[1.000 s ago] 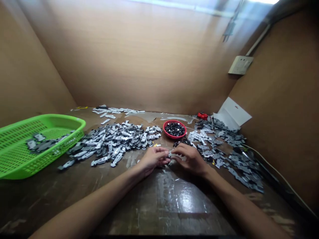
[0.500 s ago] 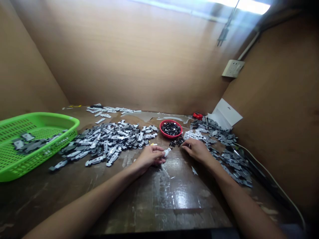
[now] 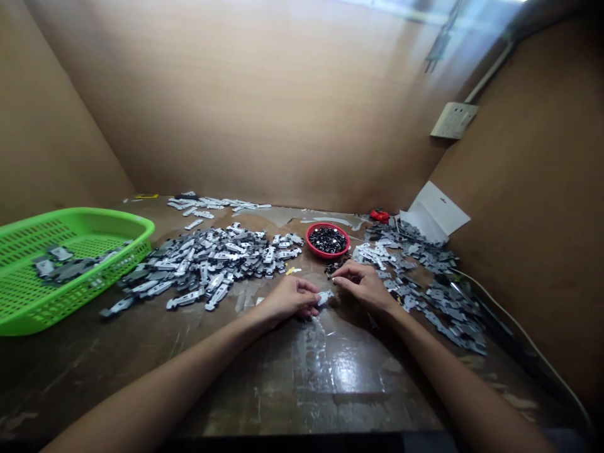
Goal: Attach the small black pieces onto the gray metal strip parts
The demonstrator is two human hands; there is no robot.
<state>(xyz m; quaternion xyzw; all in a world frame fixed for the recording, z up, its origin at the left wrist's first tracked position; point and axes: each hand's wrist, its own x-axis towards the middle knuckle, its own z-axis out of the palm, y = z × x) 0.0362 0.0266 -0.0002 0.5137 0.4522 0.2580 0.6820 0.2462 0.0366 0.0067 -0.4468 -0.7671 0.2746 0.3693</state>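
Observation:
My left hand [image 3: 295,298] is closed in a pinch on a small pale grey toy car part [image 3: 324,297], held low over the table. Close by on the right, my right hand [image 3: 362,283] has thumb and forefinger together. A tiny pale glint shows at its fingertips, too small to name. Just beyond those fingers stands a red bowl [image 3: 309,246] filled with small shiny black pieces [image 3: 329,240]. More loose dark pieces [image 3: 330,267] lie on the table between the bowl and my right hand.
A big heap of grey and white toy car parts [image 3: 221,255] spreads at left, beside a green basket [image 3: 141,229] holding several more. Flat grey parts [image 3: 443,302] lie at right near a cable [image 3: 519,336]. Board walls enclose the table [image 3: 264,384]; a plug [image 3: 438,53] hangs above.
My right hand has drawn back from the loose black pieces toward the part in my left hand, its fingers pinched. The whole view has shifted slightly.

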